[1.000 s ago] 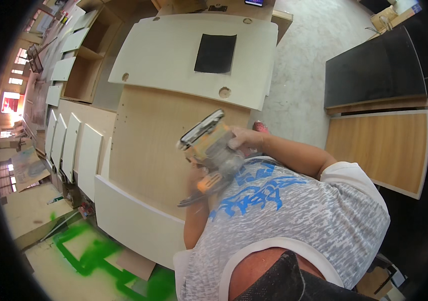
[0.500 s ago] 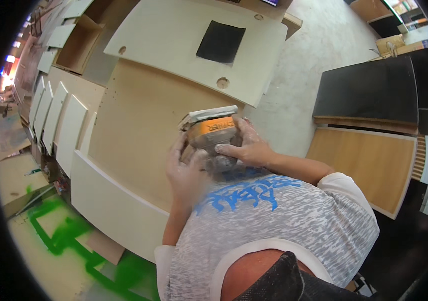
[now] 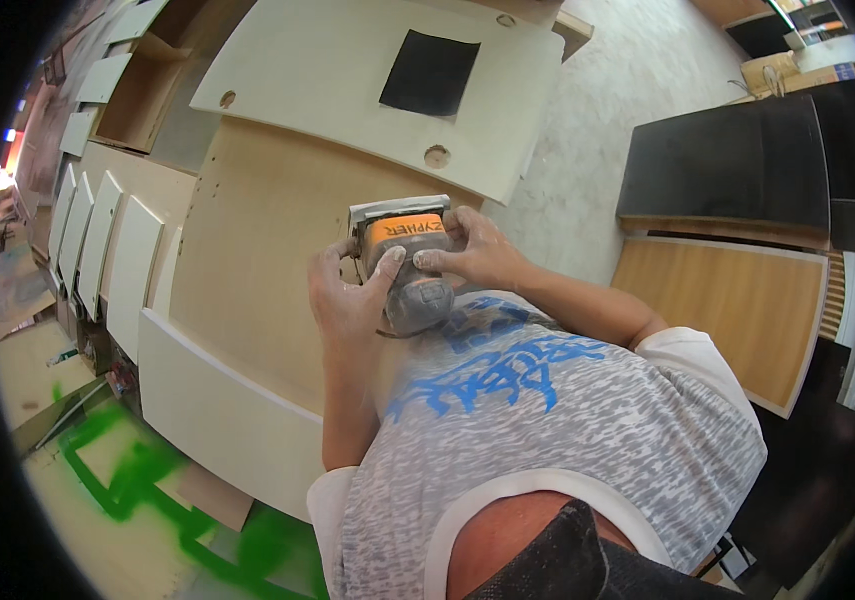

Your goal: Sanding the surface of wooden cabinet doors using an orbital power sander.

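Both hands hold a dusty orange-and-grey electric sander (image 3: 415, 262) close in front of my chest. Its flat pad, with a pale sheet (image 3: 402, 206) over it, points away from me. My left hand (image 3: 352, 285) grips the left side, its thumb lying on the body. On the other side my right hand (image 3: 477, 250) has its fingers at the pad's edge and its thumb on the body. White dust coats the fingers. Farther off, a black sheet (image 3: 430, 73), apparently sandpaper, lies on a white panel (image 3: 317, 60) with round holes.
Under the sander lies a large beige board (image 3: 257, 230). A white curved panel (image 3: 217, 390) is at the near left, with several white panels (image 3: 137, 250) beyond it. To the right stand a black panel (image 3: 727, 160) and a wood-toned board (image 3: 717, 300). Green paint (image 3: 137, 480) marks a surface lower left.
The sander has turned more upright and shifted slightly left, showing more of its grey body. My left thumb now rests on top of it. The view has shifted slightly.
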A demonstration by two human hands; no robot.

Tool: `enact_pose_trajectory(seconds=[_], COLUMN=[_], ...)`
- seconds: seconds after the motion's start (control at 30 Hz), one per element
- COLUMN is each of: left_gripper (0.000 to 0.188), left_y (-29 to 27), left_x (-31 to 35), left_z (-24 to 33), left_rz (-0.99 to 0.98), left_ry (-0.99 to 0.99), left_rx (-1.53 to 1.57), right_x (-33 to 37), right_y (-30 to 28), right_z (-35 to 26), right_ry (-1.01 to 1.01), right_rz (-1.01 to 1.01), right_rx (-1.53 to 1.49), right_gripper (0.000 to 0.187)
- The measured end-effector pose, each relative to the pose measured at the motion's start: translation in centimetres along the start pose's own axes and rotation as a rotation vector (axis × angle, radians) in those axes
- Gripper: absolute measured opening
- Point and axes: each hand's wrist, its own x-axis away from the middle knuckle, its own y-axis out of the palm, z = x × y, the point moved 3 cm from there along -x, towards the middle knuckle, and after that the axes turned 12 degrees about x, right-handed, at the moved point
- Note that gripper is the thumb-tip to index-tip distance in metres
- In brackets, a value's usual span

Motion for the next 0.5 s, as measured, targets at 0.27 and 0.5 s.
enact_pose_trajectory(seconds=[0.27, 0.5], left_gripper=[0.037, 0.041], left_y=[-0.2, -0.1], left_x=[-3.4, -3.9], left_z=[-1.8, -3.4], left_rz=[-0.095, -0.125], left_ry=[-0.039, -0.157], left_rx=[0.096, 0.309], right_x=[-2.3, -3.3], right_y=[-0.2, -1.0], right_z=[0.6, -0.9], right_ry=[0.102, 0.109], right_rz=[-0.122, -0.208], right_rx=[0.052, 0.259], right_gripper=[0.074, 0.057])
